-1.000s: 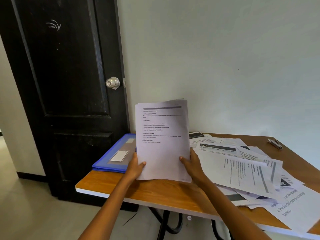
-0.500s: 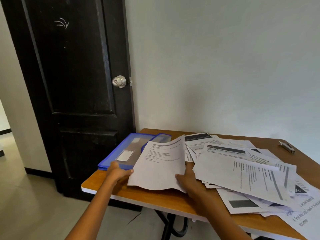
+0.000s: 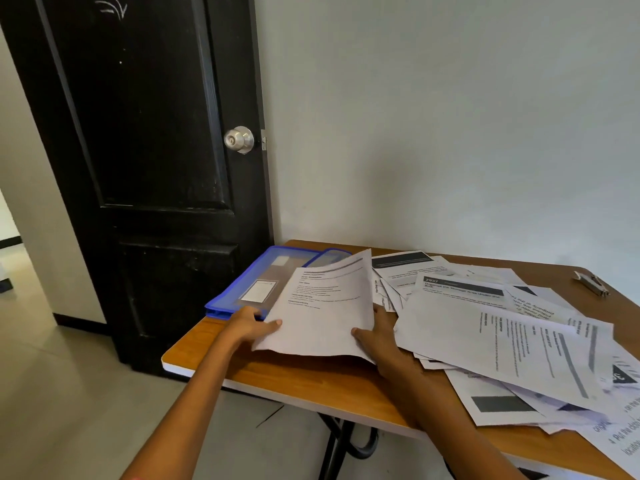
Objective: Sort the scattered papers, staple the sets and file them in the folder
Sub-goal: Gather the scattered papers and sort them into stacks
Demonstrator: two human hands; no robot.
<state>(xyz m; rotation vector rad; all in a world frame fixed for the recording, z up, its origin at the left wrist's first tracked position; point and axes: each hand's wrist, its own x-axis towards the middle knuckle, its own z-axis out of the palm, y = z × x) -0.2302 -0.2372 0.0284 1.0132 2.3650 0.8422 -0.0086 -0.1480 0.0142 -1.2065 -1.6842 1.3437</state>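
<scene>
At the far left stands a black wooden panel door with a round silver metal knob, and pale floor tiles lie under it. Next to the door begins a brown wooden table with a white edge, which is placed against a plain white wall.

On the left end of the table lies a flat blue plastic folder with a white label. The person's left hand is just in front of the folder and holds the left edge of a thin set of white printed sheets; the thumb lies on top of the paper and the other fingers go under it, so it is a pinching grip. The set is tilted, its near edge is lifted a little from the table and its far part covers one corner of the folder.

The right hand holds the right lower edge of the same set. Its thumb presses on the top sheet, but the other fingers are hidden behind the paper, so probably they are curled under it.

To the right of this hand, a loose heap of scattered white printed papers with dark header bars lies across the table, and many sheets overlap each other. Some of them hang over the near edge at the right. Well apart from the hands, near the far right corner of the table, rests a small silver metal stapler.
</scene>
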